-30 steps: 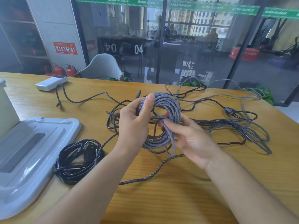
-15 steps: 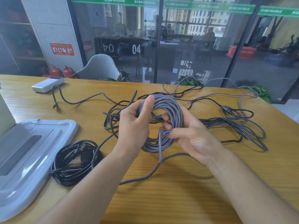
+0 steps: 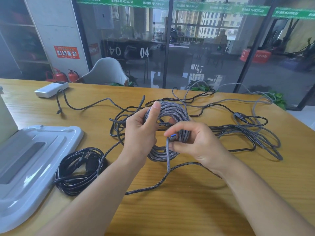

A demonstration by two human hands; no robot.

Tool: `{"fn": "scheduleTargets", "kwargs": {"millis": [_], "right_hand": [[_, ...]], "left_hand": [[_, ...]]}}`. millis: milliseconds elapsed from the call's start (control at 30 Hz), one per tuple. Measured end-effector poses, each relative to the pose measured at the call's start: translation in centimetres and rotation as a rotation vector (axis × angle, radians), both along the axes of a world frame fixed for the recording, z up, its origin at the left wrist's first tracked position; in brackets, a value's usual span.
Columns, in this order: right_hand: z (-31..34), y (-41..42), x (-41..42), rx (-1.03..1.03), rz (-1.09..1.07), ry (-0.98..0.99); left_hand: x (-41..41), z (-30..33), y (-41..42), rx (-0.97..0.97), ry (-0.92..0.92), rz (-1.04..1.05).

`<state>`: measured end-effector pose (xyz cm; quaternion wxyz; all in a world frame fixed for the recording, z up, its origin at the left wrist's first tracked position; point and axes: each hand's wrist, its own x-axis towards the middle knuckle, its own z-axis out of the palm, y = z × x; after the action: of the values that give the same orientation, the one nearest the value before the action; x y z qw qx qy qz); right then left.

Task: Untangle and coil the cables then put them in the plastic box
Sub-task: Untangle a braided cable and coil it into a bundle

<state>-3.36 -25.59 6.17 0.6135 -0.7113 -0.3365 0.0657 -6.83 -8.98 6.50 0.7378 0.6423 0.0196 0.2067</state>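
Note:
My left hand (image 3: 141, 132) grips the left side of a grey braided cable coil (image 3: 172, 111), thumb over its top, holding it upright above the table. At the coil's right side, my right hand (image 3: 202, 143) pinches the cable's loose end, whose blue-tipped plug (image 3: 172, 137) points left. A tail of the same cable (image 3: 153, 185) trails over the table toward me. A coiled black cable (image 3: 80, 169) lies at the left. Tangled black and grey cables (image 3: 252, 133) spread behind and to the right. The plastic box's grey lid (image 3: 39, 150) lies at the far left.
A white power bank (image 3: 51, 89) with a braided cable (image 3: 85, 108) sits at the back left of the wooden table (image 3: 187, 210). A pale upright box wall (image 3: 6, 120) shows at the left edge. A chair (image 3: 105, 72) and glass wall stand beyond the table.
My right hand has brought the cable's plug end up from below the coil to its right side and now pinches it there. My left hand keeps the same hold.

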Motion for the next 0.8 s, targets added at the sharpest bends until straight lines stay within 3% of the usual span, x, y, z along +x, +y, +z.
{"fn": "scheduleTargets", "kwargs": {"millis": [167, 367, 467, 600, 800], "right_hand": [[-0.4, -0.1, 0.4, 0.032, 0.007, 0.003], [0.5, -1.0, 0.3, -0.140, -0.203, -0.385], [1.0, -1.7, 0.1, -0.097, -0.265, -0.572], [1.4, -2.2, 0.3, 0.096, -0.144, -0.330], [2.0, -3.2, 1.5, 0.554, -0.065, 0.023]], "left_hand": [[0.1, 0.1, 0.2, -0.001, 0.007, 0.016], [0.2, 0.4, 0.6, -0.007, -0.008, 0.048], [0.6, 0.1, 1.1, -0.012, 0.004, 0.072], [0.9, -0.1, 1.7, -0.016, 0.004, 0.109], [0.8, 0.7, 2.1, -0.076, 0.004, 0.127]]}}
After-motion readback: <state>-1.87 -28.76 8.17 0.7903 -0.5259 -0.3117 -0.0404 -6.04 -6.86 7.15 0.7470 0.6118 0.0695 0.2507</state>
